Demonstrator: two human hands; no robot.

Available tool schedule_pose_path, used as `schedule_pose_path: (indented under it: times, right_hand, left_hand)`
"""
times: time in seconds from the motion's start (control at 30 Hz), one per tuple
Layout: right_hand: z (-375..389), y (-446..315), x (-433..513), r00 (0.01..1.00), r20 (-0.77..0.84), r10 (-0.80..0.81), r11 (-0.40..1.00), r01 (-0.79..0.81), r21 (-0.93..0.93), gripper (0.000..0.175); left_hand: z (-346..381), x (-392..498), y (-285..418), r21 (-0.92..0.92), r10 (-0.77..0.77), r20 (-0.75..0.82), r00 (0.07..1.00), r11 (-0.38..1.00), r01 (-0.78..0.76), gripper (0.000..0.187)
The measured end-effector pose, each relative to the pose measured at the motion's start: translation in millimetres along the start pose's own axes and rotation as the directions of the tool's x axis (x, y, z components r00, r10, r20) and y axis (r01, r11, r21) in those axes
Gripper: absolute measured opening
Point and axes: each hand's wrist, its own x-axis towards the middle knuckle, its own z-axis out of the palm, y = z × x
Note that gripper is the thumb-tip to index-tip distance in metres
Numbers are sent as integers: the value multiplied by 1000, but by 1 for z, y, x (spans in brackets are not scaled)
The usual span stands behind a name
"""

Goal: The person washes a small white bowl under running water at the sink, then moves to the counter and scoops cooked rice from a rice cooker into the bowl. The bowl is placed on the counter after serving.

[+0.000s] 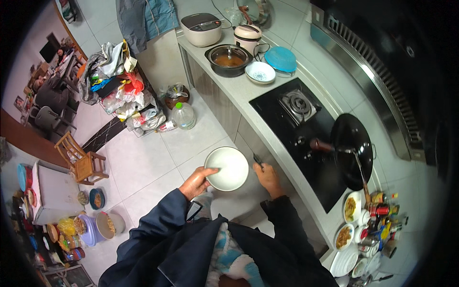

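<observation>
My left hand [196, 182] holds a round white bowl [229, 170] by its rim, with the thumb over the edge on the inside. The bowl is tilted towards me and its inside looks bare. Close to the right of it, my right hand [268, 179] is closed around a slim dark handle [257, 160]. This handle shows against the grey cabinet front [247, 143] below the counter; whether it belongs to the cabinet or to a loose tool I cannot tell.
Along the counter [229, 94] stand a rice cooker [201, 30], a dark pot of brown liquid [229, 61] and a stacked pale bowl [260, 72]. A wok [353, 168] tilts beside the gas hob [287, 118]. A wooden chair [84, 159] and a large plastic bottle [184, 116] are on the floor.
</observation>
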Motion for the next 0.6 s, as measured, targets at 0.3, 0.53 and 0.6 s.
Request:
schedule_pose_path:
  times: [0.3,0.53,0.6]
  right_hand:
    - [14,-106,222,989,-90,-120,983,131,131,20]
    - [-25,-218,381,983,-167,-74,984,100,148,17]
    - [-33,-242,423,981,-178,-77,978,109,180,15]
  left_hand:
    - [-131,86,144,-129,63,-138,988,988,-81,32]
    - [-205,145,271,-153,160,-212,964,969,-194,32]
    - [-213,167,294,-183,178,-253,951,956,-228,33]
